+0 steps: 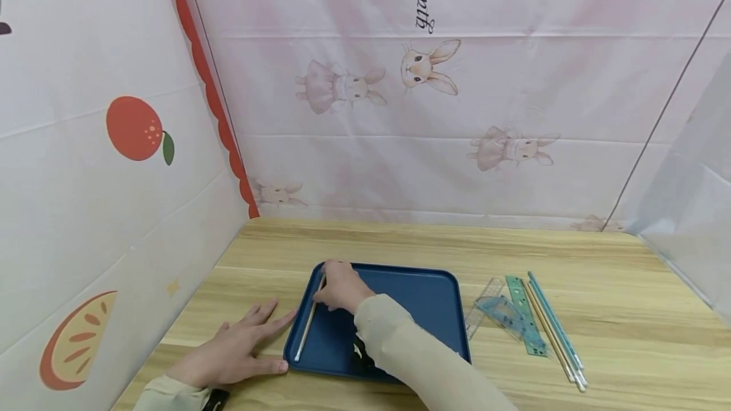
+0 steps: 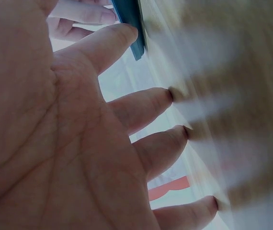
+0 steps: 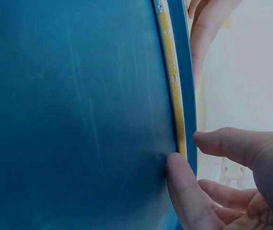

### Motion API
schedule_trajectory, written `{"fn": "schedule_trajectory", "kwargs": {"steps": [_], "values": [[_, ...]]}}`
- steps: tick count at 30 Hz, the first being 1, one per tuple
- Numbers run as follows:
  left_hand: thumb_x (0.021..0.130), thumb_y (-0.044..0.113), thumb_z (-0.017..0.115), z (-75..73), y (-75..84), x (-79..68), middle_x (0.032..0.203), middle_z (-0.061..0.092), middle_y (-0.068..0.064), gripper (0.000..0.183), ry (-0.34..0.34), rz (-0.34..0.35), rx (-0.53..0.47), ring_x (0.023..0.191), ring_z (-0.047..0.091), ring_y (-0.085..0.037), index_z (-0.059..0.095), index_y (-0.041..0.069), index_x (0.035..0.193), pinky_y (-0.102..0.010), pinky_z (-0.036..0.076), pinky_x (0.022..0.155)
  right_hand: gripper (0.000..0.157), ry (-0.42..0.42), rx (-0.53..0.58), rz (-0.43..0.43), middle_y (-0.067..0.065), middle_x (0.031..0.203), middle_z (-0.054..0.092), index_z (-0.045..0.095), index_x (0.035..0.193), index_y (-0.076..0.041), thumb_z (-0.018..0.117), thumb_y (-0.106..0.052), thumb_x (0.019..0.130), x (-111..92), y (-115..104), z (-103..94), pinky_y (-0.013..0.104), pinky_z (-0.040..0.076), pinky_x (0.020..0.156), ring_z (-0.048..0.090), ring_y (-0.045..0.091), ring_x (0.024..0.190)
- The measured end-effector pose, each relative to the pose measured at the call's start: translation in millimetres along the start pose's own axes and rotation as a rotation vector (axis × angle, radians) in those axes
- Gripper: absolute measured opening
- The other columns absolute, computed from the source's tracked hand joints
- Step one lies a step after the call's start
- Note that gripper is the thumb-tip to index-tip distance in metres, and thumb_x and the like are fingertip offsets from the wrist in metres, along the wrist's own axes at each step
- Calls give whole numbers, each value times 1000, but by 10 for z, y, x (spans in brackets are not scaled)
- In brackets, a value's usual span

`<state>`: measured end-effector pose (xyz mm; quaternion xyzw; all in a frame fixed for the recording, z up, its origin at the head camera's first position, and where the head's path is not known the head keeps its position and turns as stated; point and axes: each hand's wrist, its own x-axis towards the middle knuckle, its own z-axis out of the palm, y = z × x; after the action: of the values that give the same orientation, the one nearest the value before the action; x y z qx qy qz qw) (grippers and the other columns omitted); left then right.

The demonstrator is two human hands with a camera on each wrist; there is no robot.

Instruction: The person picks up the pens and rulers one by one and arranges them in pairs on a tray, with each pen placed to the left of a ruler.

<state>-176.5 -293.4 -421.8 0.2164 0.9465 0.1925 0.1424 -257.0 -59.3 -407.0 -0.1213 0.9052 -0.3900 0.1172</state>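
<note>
A yellow pencil (image 3: 174, 72) with a silver band lies lengthwise inside the blue tray (image 1: 400, 281), along its left side. My right hand (image 1: 342, 287) reaches over the tray to the pencil's far end. In the right wrist view its index fingertip (image 3: 177, 163) touches the pencil, while the thumb (image 3: 218, 140) stands apart beside the tray's rim. My left hand (image 1: 240, 347) rests on the table left of the tray with fingers spread, its thumb and index fingertips right at the tray's edge. In the left wrist view the palm (image 2: 64, 143) shows bare.
Right of the tray lie a clear ruler (image 1: 475, 321), a blue see-through protractor or set square (image 1: 505, 314), a green ruler (image 1: 521, 309) and several pencils (image 1: 556, 328) side by side. Printed cloth walls (image 1: 354, 163) stand at the back and sides of the wooden table (image 1: 263, 284).
</note>
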Motion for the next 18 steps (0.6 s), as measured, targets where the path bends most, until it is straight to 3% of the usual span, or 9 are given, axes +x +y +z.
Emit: {"fn": "schedule_trajectory", "kwargs": {"steps": [6,18], "values": [[93,66,73,-3,3,-8,175,22,-30,90,2,-1,8,156,22,-66,39,31,168,-100,20,95,53,-47,1,-20,10,84,74,62,143,1,82,-11,96,-55,33,-79,33,63,63,75,20,65],[92,66,74,-1,16,-26,175,22,-31,91,5,-7,-1,157,21,-66,39,30,168,-100,19,97,49,-132,135,-52,15,100,78,62,145,1,77,-6,99,-204,198,-391,39,66,72,77,27,84]]}}
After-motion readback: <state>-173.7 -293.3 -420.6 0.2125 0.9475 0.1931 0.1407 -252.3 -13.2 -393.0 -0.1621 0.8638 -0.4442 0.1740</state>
